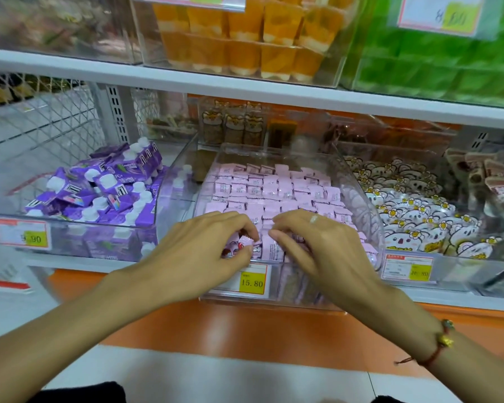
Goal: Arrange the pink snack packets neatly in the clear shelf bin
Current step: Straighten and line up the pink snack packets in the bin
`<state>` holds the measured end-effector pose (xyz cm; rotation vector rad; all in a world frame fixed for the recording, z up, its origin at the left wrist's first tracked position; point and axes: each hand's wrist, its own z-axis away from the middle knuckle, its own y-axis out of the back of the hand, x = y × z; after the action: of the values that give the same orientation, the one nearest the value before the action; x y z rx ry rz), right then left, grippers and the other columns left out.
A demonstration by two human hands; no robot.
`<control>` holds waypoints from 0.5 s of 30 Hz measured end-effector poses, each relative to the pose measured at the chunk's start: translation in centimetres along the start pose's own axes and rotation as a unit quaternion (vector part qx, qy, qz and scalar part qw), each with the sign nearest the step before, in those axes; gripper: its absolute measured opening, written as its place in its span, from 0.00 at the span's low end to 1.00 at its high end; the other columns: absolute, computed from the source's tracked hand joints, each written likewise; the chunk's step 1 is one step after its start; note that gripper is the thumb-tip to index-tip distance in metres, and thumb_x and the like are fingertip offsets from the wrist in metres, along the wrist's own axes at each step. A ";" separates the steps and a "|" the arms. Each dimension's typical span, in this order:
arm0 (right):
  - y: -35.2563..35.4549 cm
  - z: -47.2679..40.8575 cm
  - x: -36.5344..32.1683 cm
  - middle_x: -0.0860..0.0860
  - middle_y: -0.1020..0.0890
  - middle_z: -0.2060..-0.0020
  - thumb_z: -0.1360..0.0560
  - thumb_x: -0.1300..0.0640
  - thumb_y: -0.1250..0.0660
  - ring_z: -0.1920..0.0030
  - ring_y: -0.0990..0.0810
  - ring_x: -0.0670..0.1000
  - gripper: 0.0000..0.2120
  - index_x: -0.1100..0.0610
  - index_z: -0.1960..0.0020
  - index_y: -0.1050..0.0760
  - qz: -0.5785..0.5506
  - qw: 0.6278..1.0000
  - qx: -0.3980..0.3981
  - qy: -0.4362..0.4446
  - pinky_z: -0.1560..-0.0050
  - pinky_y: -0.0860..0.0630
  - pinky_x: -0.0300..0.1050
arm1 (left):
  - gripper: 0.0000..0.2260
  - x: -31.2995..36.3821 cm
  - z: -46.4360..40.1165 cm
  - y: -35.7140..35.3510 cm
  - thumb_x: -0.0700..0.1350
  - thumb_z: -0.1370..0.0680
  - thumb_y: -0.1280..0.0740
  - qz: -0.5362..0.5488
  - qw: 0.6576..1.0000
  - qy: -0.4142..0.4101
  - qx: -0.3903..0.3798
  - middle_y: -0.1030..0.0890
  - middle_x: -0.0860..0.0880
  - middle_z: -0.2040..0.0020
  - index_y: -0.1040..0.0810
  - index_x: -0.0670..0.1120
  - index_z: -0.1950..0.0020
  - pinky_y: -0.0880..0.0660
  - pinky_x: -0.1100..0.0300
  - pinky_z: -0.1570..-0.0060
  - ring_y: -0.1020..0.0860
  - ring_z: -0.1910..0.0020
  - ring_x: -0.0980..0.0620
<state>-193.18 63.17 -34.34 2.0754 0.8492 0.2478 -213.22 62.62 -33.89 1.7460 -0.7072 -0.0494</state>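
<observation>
Down at the front edge we have both hands in play. Our left hand [213, 242] curls over the near row and pinches a pink packet [246, 242] between thumb and fingertips, its printed face turned up towards us. Our right hand [312, 242] sits just beside it, fingers bent, nipping the edge of the neighbouring packet [271, 248]. Both hands are touching packets right behind the bin's front wall, above the yellow price tag [252, 283].

So we judge the step in hand is the front row: these last few packets lie tilted and mixed, while the pink snack packets [274, 187] further back in the clear shelf bin [358, 199] already stand in tidy rows, backs up.

Next, we reckon, the pinched packets want turning to match and pressing down into line, gently, since they look light and slippery.

Beyond, purple cartons [105, 187] fill the bin to the left, flower-print packs [413, 205] the one to the right, and orange cups [245, 33] sit on the shelf above.
</observation>
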 end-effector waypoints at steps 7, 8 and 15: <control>1.6 -1.3 -0.7 0.41 0.23 0.63 0.22 0.54 0.37 0.61 0.24 0.39 0.05 0.49 0.57 0.27 -0.218 0.945 0.199 -0.143 0.61 0.29 0.31 | 0.07 -0.4 0.3 0.2 0.55 0.24 0.37 0.024 0.999 -0.002 -0.026 0.24 0.60 0.52 0.27 0.60 0.47 0.30 0.59 0.55 0.28 0.52 0.61; 2.3 -1.3 -0.6 0.41 0.24 0.63 0.21 0.56 0.38 0.62 0.25 0.39 0.07 0.47 0.57 0.29 -0.225 0.933 0.233 -0.158 0.61 0.30 0.31 | 0.08 -0.3 0.3 0.3 0.55 0.24 0.37 0.026 0.999 0.001 -0.028 0.24 0.60 0.52 0.27 0.60 0.46 0.29 0.59 0.54 0.27 0.51 0.61; 4.0 -0.2 0.2 0.51 0.19 0.62 0.20 0.56 0.39 0.64 0.21 0.45 0.10 0.57 0.59 0.26 -0.421 0.791 0.234 -0.378 0.62 0.24 0.36 | 0.25 1.6 0.6 0.7 0.68 0.30 0.40 0.199 0.977 -0.036 0.063 0.33 0.75 0.42 0.40 0.70 0.34 0.26 0.71 0.52 0.29 0.45 0.72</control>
<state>-191.23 61.81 -31.15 1.7184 1.2645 -1.3051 -212.47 61.23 -32.93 1.6966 -1.1229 0.2115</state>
